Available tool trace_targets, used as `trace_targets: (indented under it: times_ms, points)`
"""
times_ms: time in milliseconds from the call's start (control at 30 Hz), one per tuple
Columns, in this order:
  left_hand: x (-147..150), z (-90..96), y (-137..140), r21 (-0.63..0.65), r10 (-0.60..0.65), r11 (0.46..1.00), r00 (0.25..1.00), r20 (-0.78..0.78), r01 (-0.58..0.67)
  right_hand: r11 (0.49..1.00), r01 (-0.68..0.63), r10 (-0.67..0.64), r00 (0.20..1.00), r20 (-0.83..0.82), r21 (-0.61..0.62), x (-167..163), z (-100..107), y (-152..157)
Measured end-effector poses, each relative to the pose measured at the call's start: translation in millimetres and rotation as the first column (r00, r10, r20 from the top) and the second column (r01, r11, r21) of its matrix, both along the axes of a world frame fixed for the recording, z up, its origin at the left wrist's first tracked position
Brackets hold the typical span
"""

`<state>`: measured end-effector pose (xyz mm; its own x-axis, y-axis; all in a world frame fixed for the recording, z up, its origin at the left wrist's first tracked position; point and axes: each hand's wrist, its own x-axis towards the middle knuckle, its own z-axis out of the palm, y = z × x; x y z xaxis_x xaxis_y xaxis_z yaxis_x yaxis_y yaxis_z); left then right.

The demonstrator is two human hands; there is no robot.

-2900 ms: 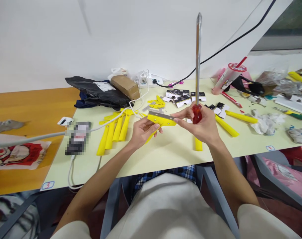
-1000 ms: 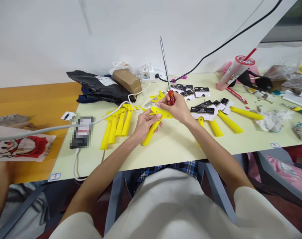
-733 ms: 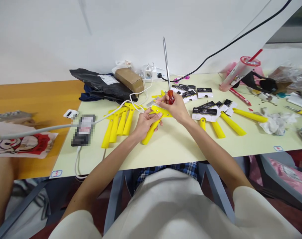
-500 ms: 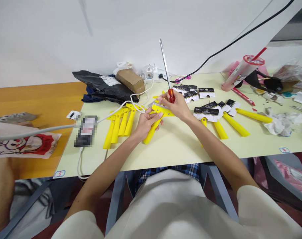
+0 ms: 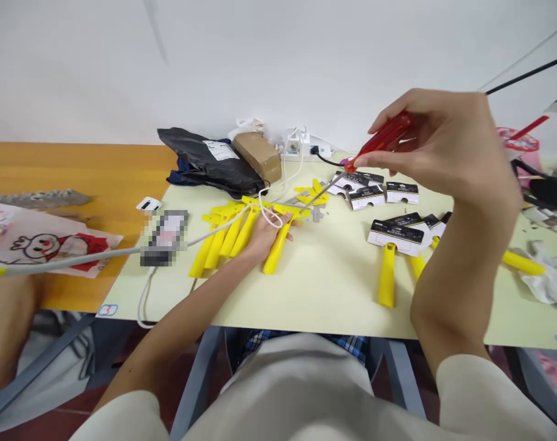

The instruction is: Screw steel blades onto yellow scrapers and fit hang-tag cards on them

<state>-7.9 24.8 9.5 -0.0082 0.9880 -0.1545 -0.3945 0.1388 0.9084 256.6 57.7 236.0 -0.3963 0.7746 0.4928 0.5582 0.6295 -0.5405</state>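
Note:
My left hand (image 5: 264, 236) is closed on a yellow T-shaped scraper (image 5: 277, 248), holding it down on the table with its handle pointing toward me. Raised at the right, my right hand (image 5: 448, 144) grips the red handle of a screwdriver (image 5: 383, 142). The shaft slants down to the left, and its tip meets the scraper's head near a screw. Several more yellow scrapers (image 5: 230, 233) lie side by side just left of my left hand. Behind the scraper are loose yellow pieces (image 5: 316, 195) and flat grey metal parts. A white cable loop hangs over my left hand in the view.
Yellow-handled tools with black-and-white cards (image 5: 395, 236) lie at the right, with loose cards (image 5: 402, 192) behind them. A black plastic bag (image 5: 209, 160), a cardboard box (image 5: 259, 156) and a power strip (image 5: 297, 144) stand along the wall. A pixelated device (image 5: 166, 237) lies left. Crumpled tissue (image 5: 551, 275) is far right.
My right hand has risen and moved right, turning the screwdriver from pointing up to pointing down at the scraper. The scraper is lowered to the table under my left hand. The view has shifted.

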Motion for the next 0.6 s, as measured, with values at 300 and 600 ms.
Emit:
trace_targets:
  times_ms: [300,600]
  points:
    - [-0.8,-7.3,-2.3,-0.019,-0.027,1.000,0.995,-0.094,0.025,0.991,-0.136,0.132,0.971,0.201,0.005,1.0,1.4,-9.6]
    - [-0.3,-2.7,-4.8,0.014,-0.046,0.999,0.996,-0.072,0.047,0.999,-0.044,0.037,0.957,0.286,0.019,-5.1,-1.4,-6.6]
